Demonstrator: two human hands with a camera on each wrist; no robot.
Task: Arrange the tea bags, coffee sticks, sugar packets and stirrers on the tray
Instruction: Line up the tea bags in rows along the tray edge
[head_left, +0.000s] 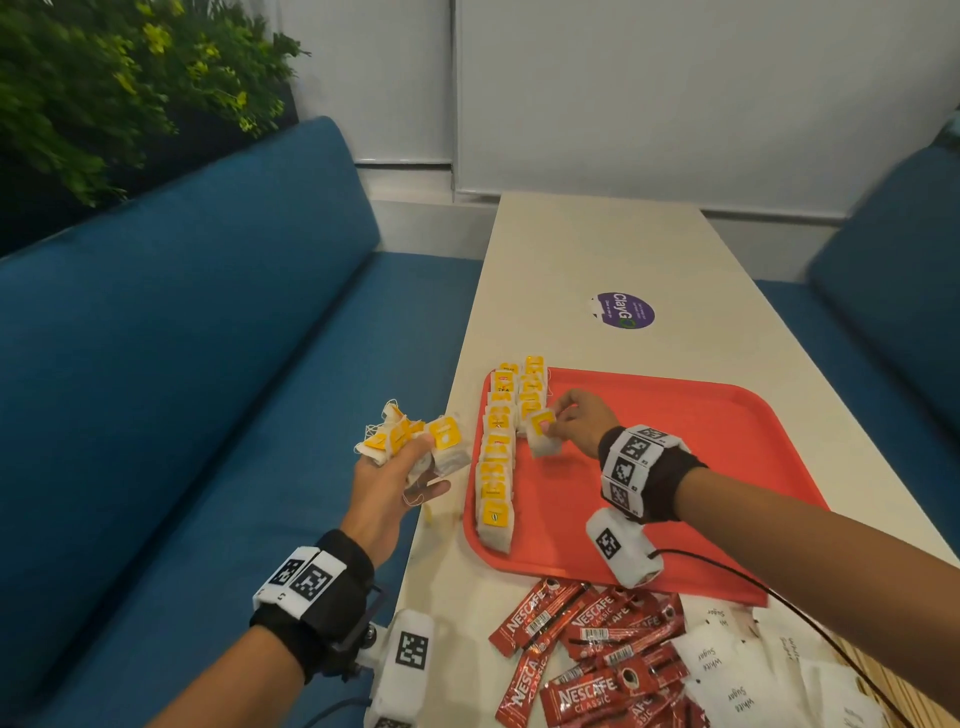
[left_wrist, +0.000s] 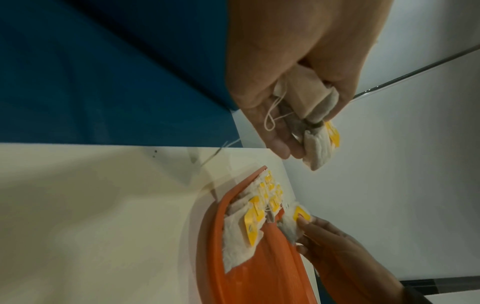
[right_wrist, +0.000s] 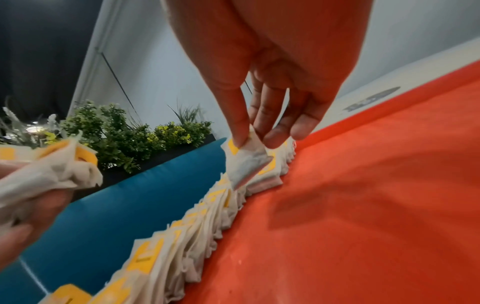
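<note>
While the left hand (head_left: 387, 488) clutched spare tea bags (head_left: 415, 439) (a ready supply), the right hand (head_left: 579, 423) pinched one tea bag (head_left: 541, 434), extending the row (head_left: 496, 467) beside it.

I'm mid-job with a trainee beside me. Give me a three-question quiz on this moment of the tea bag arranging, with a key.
1. True or false: the coffee sticks already lie on the red tray.
2. Which hand holds a bunch of tea bags off to the side of the tray? A) left hand B) right hand
3. Fill in: the right hand pinches a single tea bag at the near end of the ______ row of tea bags on the tray.

Key: 1. False, they lie on the table in front of the tray, beside the sugar packets. 2. A. 3. Second (the shorter one, right of the full row).
</note>
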